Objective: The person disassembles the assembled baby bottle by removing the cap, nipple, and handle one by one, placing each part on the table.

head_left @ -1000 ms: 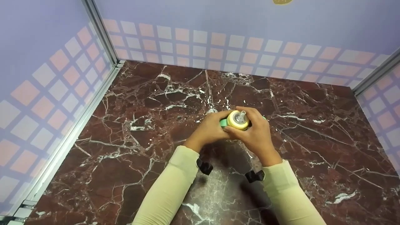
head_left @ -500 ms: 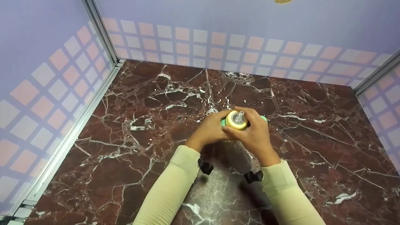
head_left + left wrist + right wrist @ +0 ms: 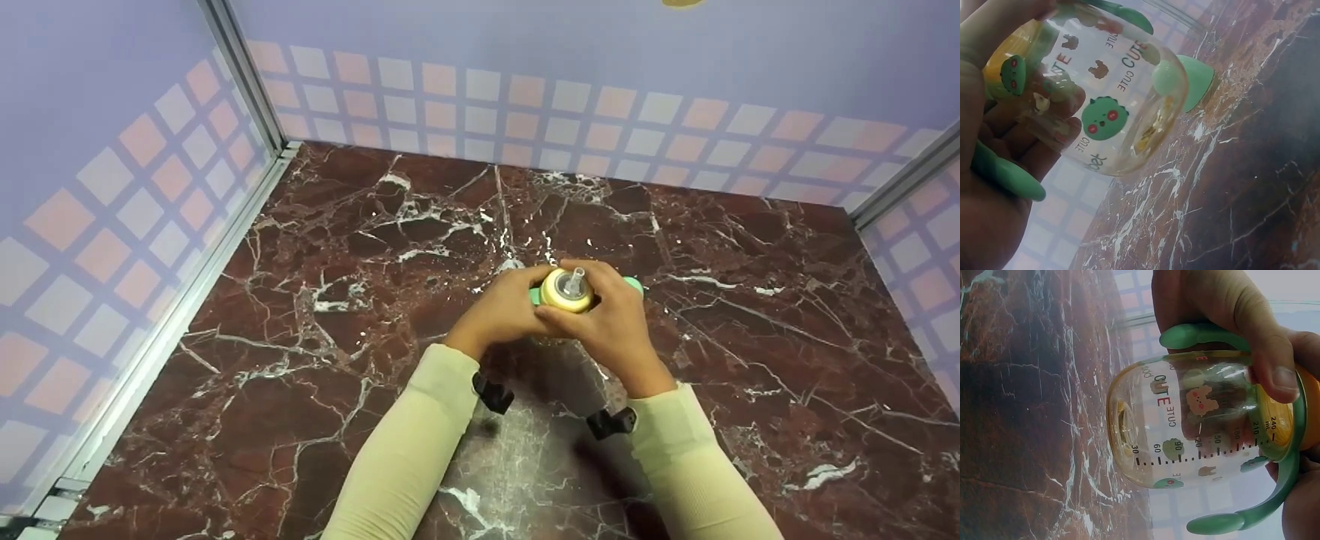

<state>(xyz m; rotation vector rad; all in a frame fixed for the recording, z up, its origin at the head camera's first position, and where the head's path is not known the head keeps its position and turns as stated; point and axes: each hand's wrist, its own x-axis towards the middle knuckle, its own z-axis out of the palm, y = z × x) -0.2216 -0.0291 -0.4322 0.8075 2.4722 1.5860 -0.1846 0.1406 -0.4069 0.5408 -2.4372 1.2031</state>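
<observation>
The step in hand looks like a two-handed steadying or adjusting of the clear bottle (image 3: 1168, 422), with its yellow collar (image 3: 553, 300) the likely place of effort; whether the collar is being turned or merely held cannot be told; a next move on it would call for a firm counter-hold on the body, so that the bottle does not spin, and for fingers kept off the transparent spout (image 3: 576, 282), which points up; the bottle sits between the two hands over the middle of the desk (image 3: 390, 247), its base seemingly clear of the surface; the right hand (image 3: 619, 315) is curled about the collar, thumb across the near side and a finger round the far side; the left hand (image 3: 510, 311) is bent round the other side of the bottle, closed only as far as its girth allows, with a green handle (image 3: 1008, 171) against the palm; the sleeved forearms (image 3: 416, 439) converge, wrists turned inward; a green piece (image 3: 1199, 81), perhaps a cap, shows beyond the bottle in the left wrist view, seemingly on the desk
</observation>
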